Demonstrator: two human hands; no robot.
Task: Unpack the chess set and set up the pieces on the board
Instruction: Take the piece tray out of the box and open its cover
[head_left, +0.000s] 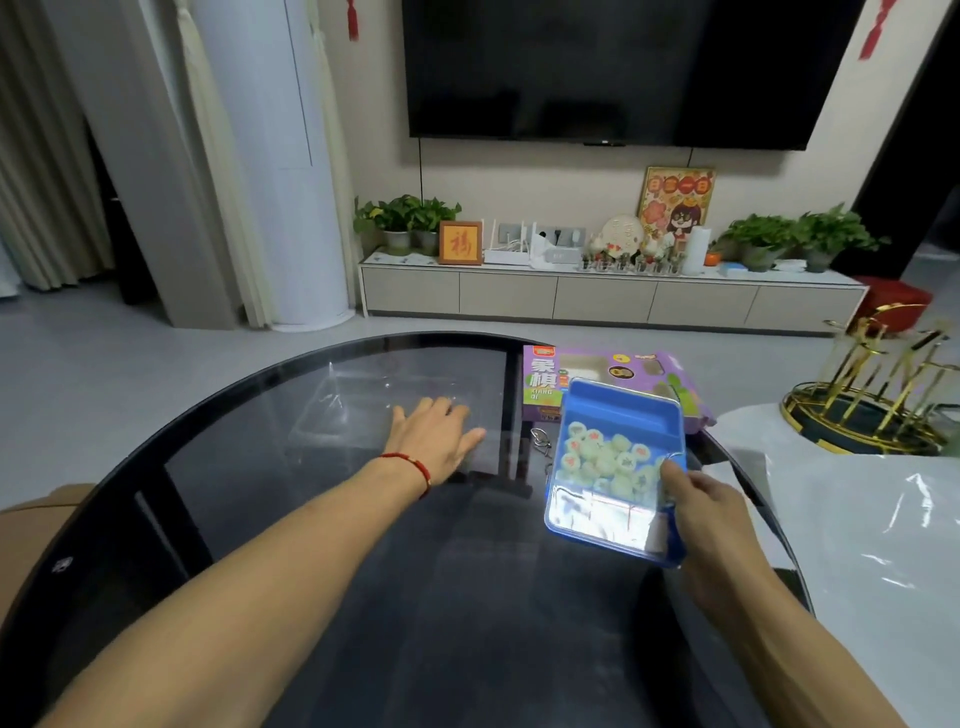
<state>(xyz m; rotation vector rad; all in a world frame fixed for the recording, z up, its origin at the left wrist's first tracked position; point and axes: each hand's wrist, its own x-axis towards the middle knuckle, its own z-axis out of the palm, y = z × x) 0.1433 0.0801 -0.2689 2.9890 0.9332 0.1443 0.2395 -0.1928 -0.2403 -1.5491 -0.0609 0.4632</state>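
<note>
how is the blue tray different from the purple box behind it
The blue tray is lifted and tilted, gripped by the right hand; the purple box lies flat on the table. The tray shows pale green pieces; the box's contents are hidden. Both are rectangular.

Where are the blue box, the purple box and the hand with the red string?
blue box (621, 415): head view, bare blue inside wall.
purple box (540, 379): head view, printed left end.
left hand (434, 434): head view, back of the hand.

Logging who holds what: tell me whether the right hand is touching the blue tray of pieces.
Touching. The head view shows the right hand pinching the blue tray at its right edge, fingers curled over the rim.
</note>
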